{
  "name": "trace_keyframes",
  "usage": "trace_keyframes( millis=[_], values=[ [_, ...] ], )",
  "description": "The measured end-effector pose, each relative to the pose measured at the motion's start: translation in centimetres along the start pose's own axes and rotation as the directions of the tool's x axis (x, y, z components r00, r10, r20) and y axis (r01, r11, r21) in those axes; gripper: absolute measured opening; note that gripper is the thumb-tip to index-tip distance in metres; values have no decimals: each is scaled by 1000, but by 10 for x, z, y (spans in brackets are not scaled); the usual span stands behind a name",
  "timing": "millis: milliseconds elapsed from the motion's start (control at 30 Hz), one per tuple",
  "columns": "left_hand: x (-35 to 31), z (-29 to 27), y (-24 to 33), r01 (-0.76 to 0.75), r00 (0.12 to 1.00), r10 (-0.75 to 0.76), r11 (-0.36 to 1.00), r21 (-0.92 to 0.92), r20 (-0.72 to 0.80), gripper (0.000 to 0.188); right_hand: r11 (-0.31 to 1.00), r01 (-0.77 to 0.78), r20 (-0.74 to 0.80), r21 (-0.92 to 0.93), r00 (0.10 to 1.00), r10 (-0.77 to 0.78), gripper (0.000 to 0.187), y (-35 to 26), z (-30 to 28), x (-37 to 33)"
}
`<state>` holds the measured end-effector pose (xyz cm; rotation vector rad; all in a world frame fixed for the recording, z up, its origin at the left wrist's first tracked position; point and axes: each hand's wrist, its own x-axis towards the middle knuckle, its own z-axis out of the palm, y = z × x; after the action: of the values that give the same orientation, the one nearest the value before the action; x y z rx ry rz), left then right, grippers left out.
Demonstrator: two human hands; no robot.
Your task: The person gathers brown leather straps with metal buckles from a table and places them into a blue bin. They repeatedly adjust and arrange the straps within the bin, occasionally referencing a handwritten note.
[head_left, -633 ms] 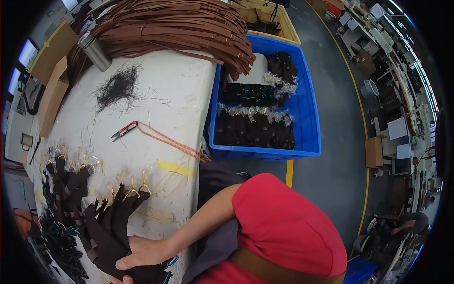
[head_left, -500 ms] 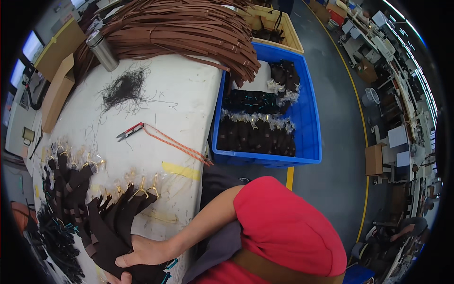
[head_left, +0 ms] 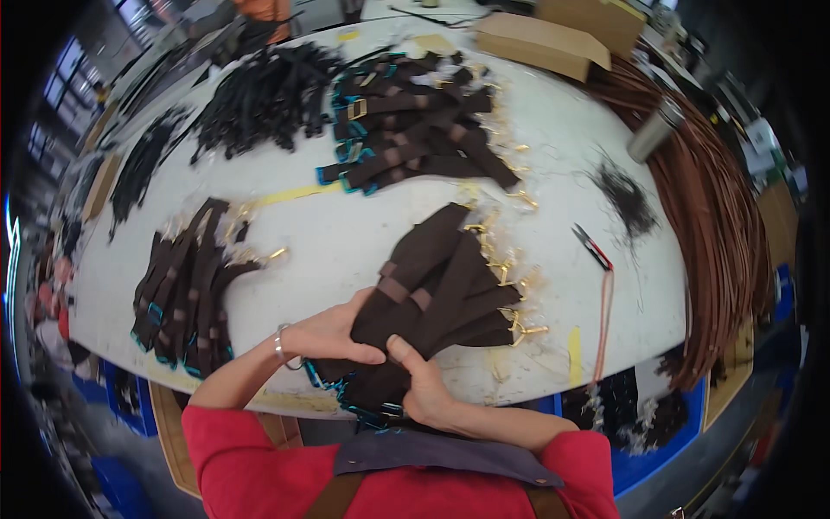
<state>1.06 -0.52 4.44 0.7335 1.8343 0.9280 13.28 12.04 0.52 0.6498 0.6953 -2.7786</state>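
A bundle of dark brown straps [head_left: 432, 290] is held between both my hands over the near edge of the white table. My left hand [head_left: 333, 333] is wrapped round its left side, and my right hand [head_left: 422, 387] grips it from the right, the thumbs almost meeting on top. Gold metal hooks [head_left: 504, 275] in clear plastic wrap fan out at the upper right end. Teal-edged ends [head_left: 324, 381] hang at the lower end, by my waist. The fingers beneath the bundle are hidden.
Similar strap bundles lie left [head_left: 186, 290] and farther back [head_left: 415, 125]. Black straps [head_left: 264, 95] fill the far left. On the right are red-handled thread snips [head_left: 592, 246] on a cord, a thread pile [head_left: 627, 201], a steel flask [head_left: 654, 130], long brown strips [head_left: 713, 233] and a blue crate [head_left: 644, 463].
My view has swung left from the crate and aisle to the table front. Both hands now show fully on the strap bundle, which earlier was partly cut off at the lower edge.
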Motion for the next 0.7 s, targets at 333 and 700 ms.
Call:
trace_keyframes(
  millis=[333,700],
  values=[
    [-67,-50,-57,51,991,-47,998,24,-128,86,938,-206,13,-280,976,218,40,57,39,54],
    [-195,-60,-123,373,738,-222,921,111,-637,84,727,-405,31,-555,863,504,17,138,132,113]
  ],
)
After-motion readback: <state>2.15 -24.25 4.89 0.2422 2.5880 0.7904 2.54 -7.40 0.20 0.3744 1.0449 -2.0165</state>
